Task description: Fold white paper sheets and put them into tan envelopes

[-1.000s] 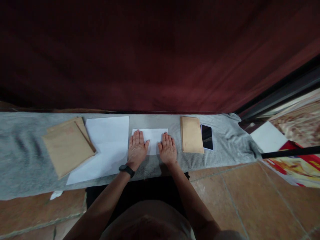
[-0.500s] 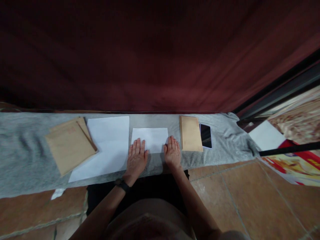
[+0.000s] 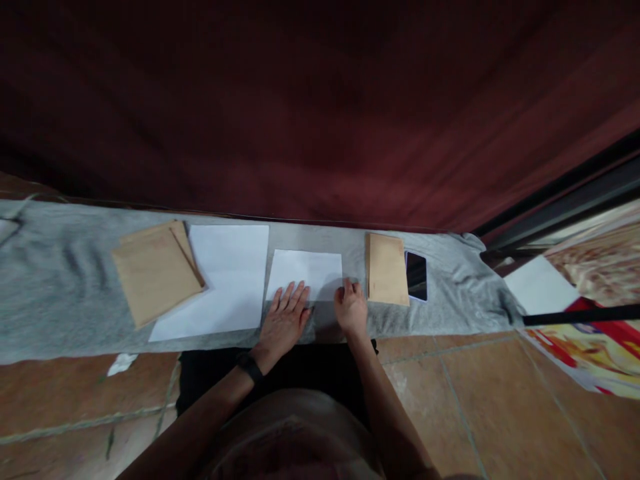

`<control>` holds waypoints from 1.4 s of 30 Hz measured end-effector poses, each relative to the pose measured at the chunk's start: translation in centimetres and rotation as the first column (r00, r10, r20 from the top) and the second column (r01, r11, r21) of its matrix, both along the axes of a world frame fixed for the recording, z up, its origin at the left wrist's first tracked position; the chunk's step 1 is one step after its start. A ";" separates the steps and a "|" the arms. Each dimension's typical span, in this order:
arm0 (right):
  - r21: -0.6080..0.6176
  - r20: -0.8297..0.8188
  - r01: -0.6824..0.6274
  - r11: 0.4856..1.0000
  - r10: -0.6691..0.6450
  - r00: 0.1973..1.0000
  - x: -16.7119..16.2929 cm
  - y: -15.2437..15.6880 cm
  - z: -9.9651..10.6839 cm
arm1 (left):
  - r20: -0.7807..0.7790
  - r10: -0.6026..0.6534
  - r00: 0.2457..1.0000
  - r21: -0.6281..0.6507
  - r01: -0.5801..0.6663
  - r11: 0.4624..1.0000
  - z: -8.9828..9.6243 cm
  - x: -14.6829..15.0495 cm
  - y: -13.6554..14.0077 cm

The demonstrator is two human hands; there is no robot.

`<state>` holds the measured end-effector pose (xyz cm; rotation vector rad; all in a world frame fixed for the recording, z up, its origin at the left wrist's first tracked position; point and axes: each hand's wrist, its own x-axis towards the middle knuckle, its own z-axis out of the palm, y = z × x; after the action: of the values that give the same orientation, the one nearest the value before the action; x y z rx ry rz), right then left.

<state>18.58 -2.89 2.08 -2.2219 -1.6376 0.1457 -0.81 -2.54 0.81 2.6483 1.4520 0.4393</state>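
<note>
A small white paper, maybe a folded sheet, lies flat on the grey cloth in front of me. My left hand rests on its lower left edge, palm down with the fingers spread. At the lower right corner, my right hand is closed, its fingers curled and touching the paper's edge. Whether those fingers pinch the paper is hidden. Larger white sheets lie to the left, partly under several brown envelopes with a thin brown stick-like piece on top.
More brown envelopes are stacked right of my right hand, beside a dark-screened phone. The grey cloth covers a narrow surface against a dark red panel. At far right stands a black bar near a colourful printed box.
My right hand has gone from lying flat with fingers stretched to curled at the paper's lower right corner. The left hand stays flat, slightly lower on the paper. The view has shifted a little.
</note>
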 end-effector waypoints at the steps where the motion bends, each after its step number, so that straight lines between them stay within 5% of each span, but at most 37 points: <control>1: -0.028 -0.014 0.018 0.999 -0.018 1.000 0.0 0.2 0.2 | -0.006 0.002 1.000 0.000 -0.002 1.000 0.0 0.0 0.0; 5: -0.101 -0.095 0.065 0.993 -0.075 0.993 0.3 0.3 0.5 | -0.012 0.005 1.000 -0.004 -0.005 1.000 0.3 0.0 -0.1; 12: -0.040 -0.352 0.093 0.995 -0.101 0.930 1.1 0.0 -0.1 | -0.013 0.006 1.000 -0.003 -0.006 1.000 0.4 0.0 -0.1; 21: 0.120 -0.582 0.023 0.993 0.052 0.811 -0.1 0.4 -0.8 | 0.167 -0.006 0.986 -0.060 0.016 0.998 -0.4 -0.6 0.2; 25: 0.238 -0.749 0.024 0.971 0.168 0.641 0.3 0.6 1.2 | 0.445 0.121 0.887 -0.071 -0.100 0.992 1.1 -1.5 1.2; 30: 0.282 -0.782 -0.003 0.959 0.232 0.578 2.7 1.7 4.6 | 0.645 0.350 0.680 -0.206 -0.286 0.936 4.1 -3.2 3.7; 34: 0.292 -0.759 0.011 0.956 0.225 0.611 3.9 4.0 5.1 | 0.638 0.536 0.553 -0.600 -0.079 0.796 4.0 -3.5 4.6; 37: 0.274 -0.671 0.031 0.961 0.168 0.722 3.9 5.4 4.3 | 0.608 0.624 0.491 -0.736 0.056 0.674 2.7 -3.0 4.2; 42: 0.291 -0.291 -0.083 0.953 0.171 0.941 1.5 4.6 2.0 | 0.606 0.647 0.463 -0.706 -0.062 0.706 0.7 -2.5 4.4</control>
<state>20.12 1.69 4.05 -1.7814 -1.5221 0.2728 -3.28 1.90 1.50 1.2182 1.4413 0.9238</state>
